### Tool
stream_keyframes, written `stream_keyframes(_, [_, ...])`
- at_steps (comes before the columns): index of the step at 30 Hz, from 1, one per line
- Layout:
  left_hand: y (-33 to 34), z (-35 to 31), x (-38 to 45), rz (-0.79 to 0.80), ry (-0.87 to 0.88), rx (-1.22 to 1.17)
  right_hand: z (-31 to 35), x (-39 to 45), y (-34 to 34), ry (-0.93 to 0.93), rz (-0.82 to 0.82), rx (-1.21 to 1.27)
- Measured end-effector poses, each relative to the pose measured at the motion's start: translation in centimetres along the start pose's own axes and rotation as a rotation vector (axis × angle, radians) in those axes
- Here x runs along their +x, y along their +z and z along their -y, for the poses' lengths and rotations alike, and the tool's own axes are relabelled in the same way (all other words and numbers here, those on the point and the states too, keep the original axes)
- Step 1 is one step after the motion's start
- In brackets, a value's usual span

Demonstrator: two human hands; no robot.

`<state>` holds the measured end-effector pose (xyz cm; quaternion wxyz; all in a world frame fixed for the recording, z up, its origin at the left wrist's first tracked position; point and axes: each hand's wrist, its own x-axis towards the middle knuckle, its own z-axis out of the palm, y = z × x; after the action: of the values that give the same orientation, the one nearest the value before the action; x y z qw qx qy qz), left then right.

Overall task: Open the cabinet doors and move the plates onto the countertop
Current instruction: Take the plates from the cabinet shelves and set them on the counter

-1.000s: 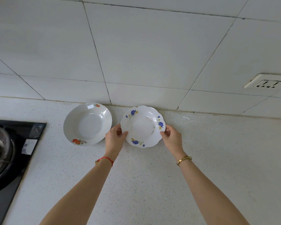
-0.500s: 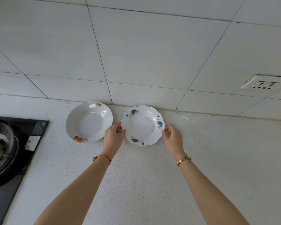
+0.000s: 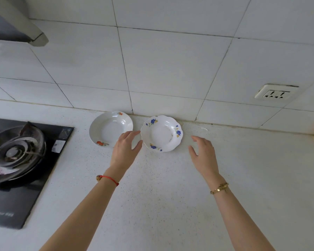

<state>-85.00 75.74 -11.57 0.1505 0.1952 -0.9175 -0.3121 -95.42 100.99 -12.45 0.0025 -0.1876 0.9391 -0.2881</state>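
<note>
My open, empty left hand [image 3: 124, 149] and right hand [image 3: 203, 153] flank the scalloped white china plate with blue flowers [image 3: 161, 133] resting on the speckled bench [image 3: 161, 196]: likely brittle, glazed-slick, best gripped at opposite rims.

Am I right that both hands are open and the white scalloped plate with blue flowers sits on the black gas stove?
Not quite. In the head view the left hand and right hand are open, but the white scalloped plate with blue flowers sits on the speckled white countertop, well right of the black gas stove.
</note>
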Motion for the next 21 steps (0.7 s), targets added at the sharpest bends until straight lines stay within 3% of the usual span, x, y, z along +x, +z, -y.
stream_keyframes(12, [-7.5,-5.1,-13.6,-0.069,0.092,0.05,2.1,-12.1,-6.8,-0.112,-0.065,0.049])
stream_keyframes(21, [-10.2,-4.5,-25.0,-0.089,0.128,0.117,2.4,-23.4,-9.5,-0.128,-0.069,0.018])
